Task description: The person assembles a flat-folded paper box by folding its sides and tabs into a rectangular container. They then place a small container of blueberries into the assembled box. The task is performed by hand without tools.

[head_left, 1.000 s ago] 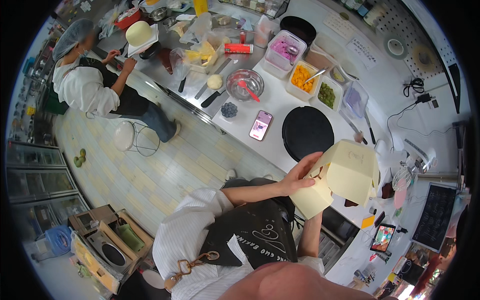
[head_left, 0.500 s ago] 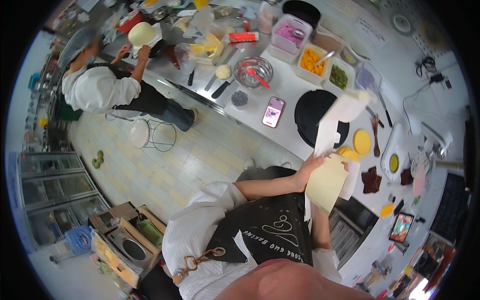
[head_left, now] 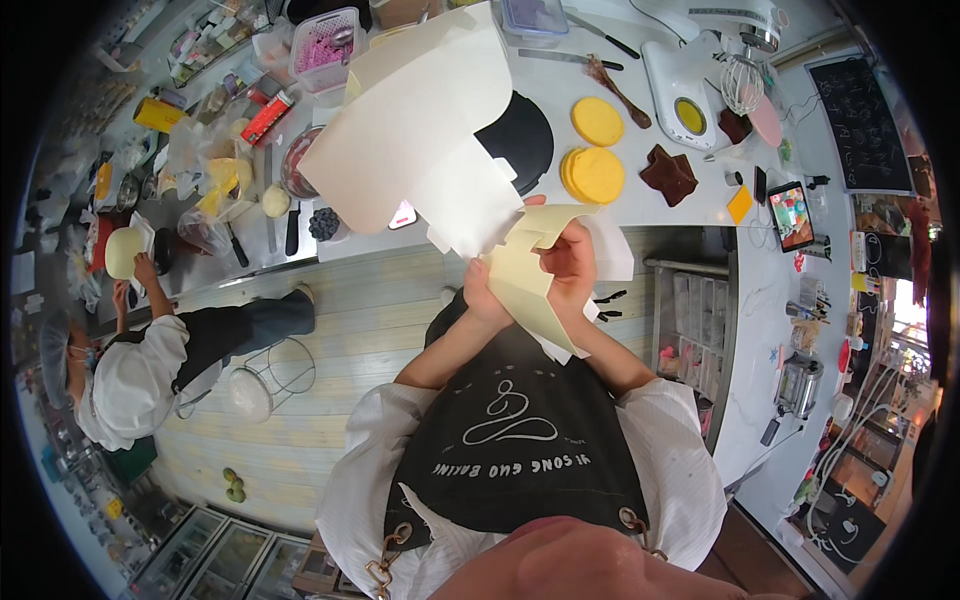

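I hold a flat pale-yellow cardboard box blank [head_left: 440,150] up in front of my chest, with its large panels raised over the counter. My left hand [head_left: 480,293] grips a folded flap at its lower edge. My right hand [head_left: 570,262] pinches the same folded part from the other side. A black round turntable [head_left: 525,140] on the white counter [head_left: 650,215] is partly hidden behind the cardboard. Round yellow cake layers [head_left: 595,172] lie just right of it.
A white stand mixer [head_left: 700,80], a brown star-shaped piece [head_left: 668,175] and a tablet [head_left: 793,215] sit on the counter to the right. Tubs, bowls and knives crowd the counter's left. A person in white [head_left: 135,380] works at far left beside a stool [head_left: 265,375].
The cardboard has been lifted and unfolded from a small folded piece at my right into a large spread blank. Both hands now hold it; before, mainly one hand showed on it.
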Available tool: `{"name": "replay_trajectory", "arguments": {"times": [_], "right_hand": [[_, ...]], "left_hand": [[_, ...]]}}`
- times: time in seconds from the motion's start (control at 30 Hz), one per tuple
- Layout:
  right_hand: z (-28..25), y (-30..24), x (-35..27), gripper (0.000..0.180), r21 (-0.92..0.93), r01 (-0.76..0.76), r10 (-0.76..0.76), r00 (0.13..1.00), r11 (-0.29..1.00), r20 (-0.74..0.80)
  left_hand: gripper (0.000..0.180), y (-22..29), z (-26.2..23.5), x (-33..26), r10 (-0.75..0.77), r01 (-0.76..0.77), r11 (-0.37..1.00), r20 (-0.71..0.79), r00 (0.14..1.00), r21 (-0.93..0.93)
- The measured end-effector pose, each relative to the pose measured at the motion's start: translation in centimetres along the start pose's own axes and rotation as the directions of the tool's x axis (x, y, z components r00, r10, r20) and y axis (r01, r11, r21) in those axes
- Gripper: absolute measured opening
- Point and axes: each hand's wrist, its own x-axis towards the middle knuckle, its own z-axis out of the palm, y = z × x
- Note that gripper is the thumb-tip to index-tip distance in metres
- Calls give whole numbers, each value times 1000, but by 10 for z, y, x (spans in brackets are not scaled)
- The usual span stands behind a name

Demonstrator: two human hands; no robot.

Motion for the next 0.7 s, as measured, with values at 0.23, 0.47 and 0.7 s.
{"name": "replay_trajectory", "arguments": {"times": [0.23,0.47,0.7], "right_hand": [[-9,-10,-3,33,99,-23,22,1000,995,8],[-16,-8,1,22,-173,83,-76,996,981,42],[-9,-21,10,24,-450,257,-241,966,855,94]], "left_hand": [[126,-3,-7,-8,-32,34,999,49,998,-39],[121,-6,-17,-8,-3,7,997,55,998,-72],[108,12,-13,-3,-121,136,986,146,982,-96]]}}
